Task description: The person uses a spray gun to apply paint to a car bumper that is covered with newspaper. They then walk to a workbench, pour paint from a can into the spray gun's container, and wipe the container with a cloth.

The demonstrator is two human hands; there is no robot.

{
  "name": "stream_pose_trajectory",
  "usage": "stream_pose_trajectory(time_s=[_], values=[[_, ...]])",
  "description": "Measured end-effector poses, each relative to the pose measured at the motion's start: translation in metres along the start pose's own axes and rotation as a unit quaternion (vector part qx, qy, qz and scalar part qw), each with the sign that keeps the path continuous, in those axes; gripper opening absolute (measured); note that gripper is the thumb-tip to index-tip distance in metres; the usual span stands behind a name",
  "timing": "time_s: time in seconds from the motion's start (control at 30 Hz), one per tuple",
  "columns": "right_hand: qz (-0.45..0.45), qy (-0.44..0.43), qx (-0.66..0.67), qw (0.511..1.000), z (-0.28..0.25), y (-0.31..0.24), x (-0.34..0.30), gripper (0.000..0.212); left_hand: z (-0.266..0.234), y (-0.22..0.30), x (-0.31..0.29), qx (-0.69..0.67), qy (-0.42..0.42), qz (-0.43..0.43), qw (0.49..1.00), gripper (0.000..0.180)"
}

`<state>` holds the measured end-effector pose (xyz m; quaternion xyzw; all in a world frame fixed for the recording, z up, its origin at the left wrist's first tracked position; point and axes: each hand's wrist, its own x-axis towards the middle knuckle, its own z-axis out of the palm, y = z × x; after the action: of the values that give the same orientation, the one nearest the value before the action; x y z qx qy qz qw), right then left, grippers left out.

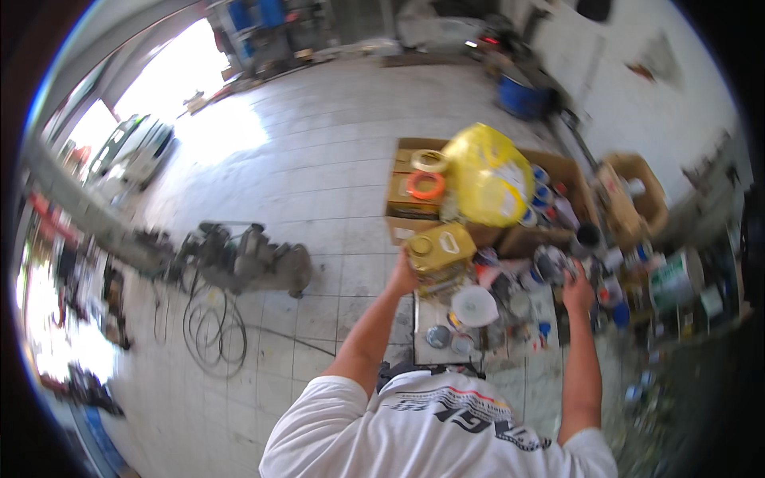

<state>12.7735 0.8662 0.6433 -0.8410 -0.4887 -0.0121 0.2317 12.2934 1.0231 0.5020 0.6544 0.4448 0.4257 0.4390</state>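
Observation:
My left hand (404, 275) grips the left side of a gold rectangular can (443, 248) with a round screw cap and a white handle on top. The can is tilted in front of a cardboard box. Over the right part of the cluttered worktop, my right hand (579, 291) is closed, its fingers at a small greyish thing too blurred to name. Just beyond that hand are a dark cup (589, 239) and an open tin (550, 261). Between my arms stand a white round tub (474, 306) and a small grey-lidded tin (437, 336).
Cardboard boxes (405, 231) beyond the worktop (426, 312) hold tape rolls (426, 185), tins and a yellow plastic bag (486, 179). A white bucket (676, 279) stands at the right. An air compressor (247, 259) and a coiled hose (213, 331) occupy the tiled floor at left.

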Motion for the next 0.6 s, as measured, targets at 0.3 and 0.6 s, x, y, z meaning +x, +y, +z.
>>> stream_pose_trajectory(time_s=[0.3,0.6], values=[[-0.026,-0.014,-0.055,0.998,-0.004,0.019,-0.017,0.035,0.012,0.016,-0.014,0.065,0.019,0.023,0.997,0.146],[-0.015,0.003,-0.035,0.999,0.006,0.023,-0.011,0.037,0.020,0.003,-0.002,-0.097,-0.015,0.014,0.995,0.131]])
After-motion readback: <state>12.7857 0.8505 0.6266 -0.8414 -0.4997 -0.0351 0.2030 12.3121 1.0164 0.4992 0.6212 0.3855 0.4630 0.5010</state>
